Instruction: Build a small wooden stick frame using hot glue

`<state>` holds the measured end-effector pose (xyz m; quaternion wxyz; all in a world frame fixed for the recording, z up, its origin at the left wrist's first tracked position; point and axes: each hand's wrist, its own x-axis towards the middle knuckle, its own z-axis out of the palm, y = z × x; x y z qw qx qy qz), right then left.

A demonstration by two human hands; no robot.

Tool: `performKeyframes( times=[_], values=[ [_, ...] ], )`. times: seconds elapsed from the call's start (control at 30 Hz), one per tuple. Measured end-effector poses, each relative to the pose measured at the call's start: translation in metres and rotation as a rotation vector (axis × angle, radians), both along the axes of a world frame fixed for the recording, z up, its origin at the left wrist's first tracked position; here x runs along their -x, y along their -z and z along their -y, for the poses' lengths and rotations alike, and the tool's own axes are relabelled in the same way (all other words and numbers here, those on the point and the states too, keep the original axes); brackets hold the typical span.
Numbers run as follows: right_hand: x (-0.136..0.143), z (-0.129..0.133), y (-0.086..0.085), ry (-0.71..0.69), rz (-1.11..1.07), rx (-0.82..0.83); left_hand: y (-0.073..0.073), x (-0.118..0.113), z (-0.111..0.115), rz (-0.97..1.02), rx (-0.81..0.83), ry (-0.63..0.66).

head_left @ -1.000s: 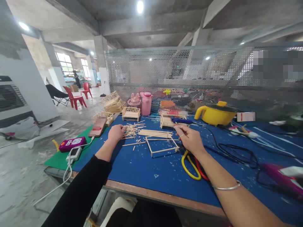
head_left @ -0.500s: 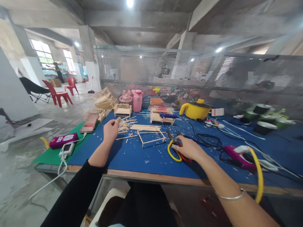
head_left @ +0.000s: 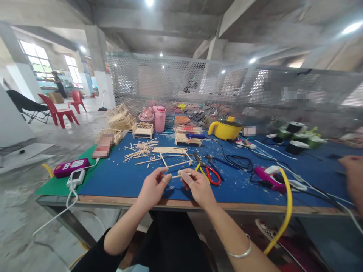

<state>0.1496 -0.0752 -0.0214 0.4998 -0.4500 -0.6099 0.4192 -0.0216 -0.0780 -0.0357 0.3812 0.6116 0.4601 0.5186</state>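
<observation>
On the blue-topped bench in front of me, a yellow pot stands toward the back with its dark lid on, so whatever is inside is hidden. Left of it, well apart, a pink bottle stands upright under its reddish cap. Just beside that sits a pink basket with a pink eared object in it. Over on the right are a dark cup and some green cups; from here I can't make out their contents.

The person leans both forearms in toward the near edge of the bench, hands close together over the blue surface. The left hand is turned inward, fingers curled and thumb forward, its narrow grip at one end of a thin stick. The right hand meets it from the other side, thumb and fingers pinching the same stick, which lies nearly level between the two. A silver bangle circles the right forearm; the left wears a black sleeve.

Just beyond the hands lies a rectangular wooden frame, with a loose stick pile to its left and red-and-yellow-handled scissors to its right. At the far right, another person's hand shows, blurred.
</observation>
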Motion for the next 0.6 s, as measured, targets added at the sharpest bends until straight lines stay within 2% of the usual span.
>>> performKeyframes(
  times=[0.07, 0.13, 0.23, 0.33, 0.4, 0.43, 0.5, 0.53, 0.6],
  values=[
    [-0.006, -0.002, -0.004, 0.044, 0.028, -0.043, -0.005, 0.002, 0.002, -0.056, -0.013, -0.035],
    [-0.007, 0.002, -0.007, 0.032, 0.041, -0.077, -0.01, -0.002, 0.009, -0.11, -0.029, 0.027],
    [-0.001, 0.012, -0.009, -0.085, 0.037, -0.101, -0.014, -0.015, 0.017, -0.118, -0.065, 0.2],
    [-0.007, 0.011, -0.007, -0.18, 0.074, -0.068, -0.009, -0.025, 0.017, -0.132, -0.039, 0.241],
    [-0.03, 0.0, -0.008, -0.07, 0.176, -0.065, -0.002, -0.026, 0.012, -0.118, 0.053, 0.233],
    [-0.046, -0.008, -0.01, 0.06, 0.24, -0.086, 0.001, -0.026, 0.01, -0.097, 0.096, 0.24],
    [-0.083, -0.025, -0.016, 0.408, 0.454, -0.12, 0.006, -0.023, 0.007, -0.054, 0.139, 0.257],
    [-0.1, -0.034, -0.019, 0.484, 0.496, -0.122, 0.007, -0.022, 0.007, -0.04, 0.136, 0.262],
    [-0.123, -0.044, -0.025, 0.516, 0.56, -0.108, 0.008, -0.02, 0.008, -0.03, 0.116, 0.264]
  ],
)
